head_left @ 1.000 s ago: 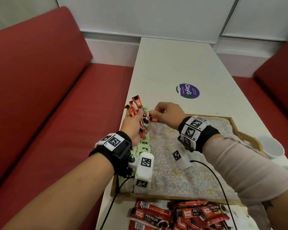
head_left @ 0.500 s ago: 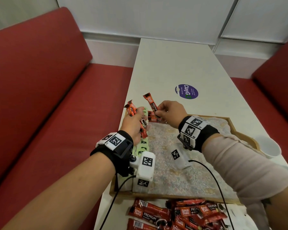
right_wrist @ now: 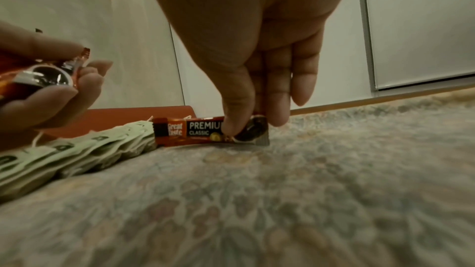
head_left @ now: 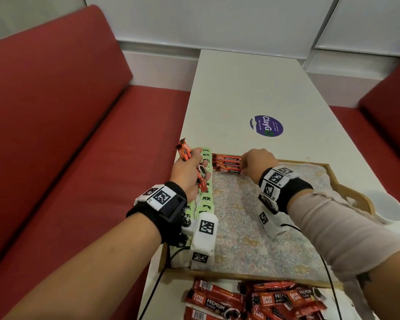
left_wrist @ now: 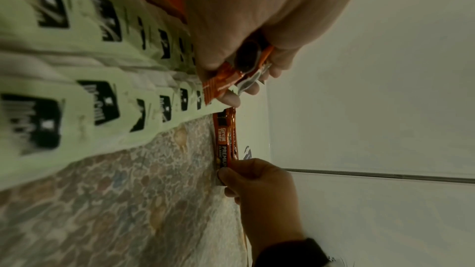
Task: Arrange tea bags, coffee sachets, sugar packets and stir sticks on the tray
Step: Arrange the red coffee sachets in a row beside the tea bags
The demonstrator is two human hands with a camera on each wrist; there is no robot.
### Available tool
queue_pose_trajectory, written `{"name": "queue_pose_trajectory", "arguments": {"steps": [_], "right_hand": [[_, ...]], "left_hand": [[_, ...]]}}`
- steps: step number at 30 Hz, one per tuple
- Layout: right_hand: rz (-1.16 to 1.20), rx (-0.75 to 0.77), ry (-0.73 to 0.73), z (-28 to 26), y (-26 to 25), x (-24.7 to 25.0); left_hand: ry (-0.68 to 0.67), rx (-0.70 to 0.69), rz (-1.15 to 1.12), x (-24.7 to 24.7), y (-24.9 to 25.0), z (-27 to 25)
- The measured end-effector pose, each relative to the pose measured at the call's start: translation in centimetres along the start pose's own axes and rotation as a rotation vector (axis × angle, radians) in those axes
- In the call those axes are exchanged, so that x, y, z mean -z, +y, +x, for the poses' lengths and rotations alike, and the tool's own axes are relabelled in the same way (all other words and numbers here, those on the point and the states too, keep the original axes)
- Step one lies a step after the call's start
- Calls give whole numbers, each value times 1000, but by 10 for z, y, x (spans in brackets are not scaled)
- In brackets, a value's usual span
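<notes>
A coffee sachet (right_wrist: 205,132) is being set down at the far left corner of the tray (head_left: 346,188), pinched at its end by the right hand (head_left: 256,165). It is laid just beside three more sachets (head_left: 226,160) along the far edge. A small bunch of sachets (head_left: 187,155) is gripped in the left hand (head_left: 187,176). Green tea bags (head_left: 206,179) are lined up along the left edge. The neat row could be knocked crooked if the sachet is pushed too hard. A sachet could also be dropped from the full left hand. More sachets (head_left: 259,301) are piled on the table, near the tray's near edge.
</notes>
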State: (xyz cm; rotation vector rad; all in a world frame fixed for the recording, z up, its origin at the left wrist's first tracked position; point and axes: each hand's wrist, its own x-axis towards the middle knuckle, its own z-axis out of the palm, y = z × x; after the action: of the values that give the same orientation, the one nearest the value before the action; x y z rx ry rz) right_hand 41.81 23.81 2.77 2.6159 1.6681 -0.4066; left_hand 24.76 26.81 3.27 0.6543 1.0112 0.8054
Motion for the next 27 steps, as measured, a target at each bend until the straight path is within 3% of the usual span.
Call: {"name": "queue_pose_trajectory", "arguments": {"steps": [23,27], "right_hand": [[-29,46,41,5,-7,-5],[29,82,105,0,-4,-1]], "left_hand": [[-44,4,-9,-1,-7,7],[-57,5,-3,-2,-8,7]]}}
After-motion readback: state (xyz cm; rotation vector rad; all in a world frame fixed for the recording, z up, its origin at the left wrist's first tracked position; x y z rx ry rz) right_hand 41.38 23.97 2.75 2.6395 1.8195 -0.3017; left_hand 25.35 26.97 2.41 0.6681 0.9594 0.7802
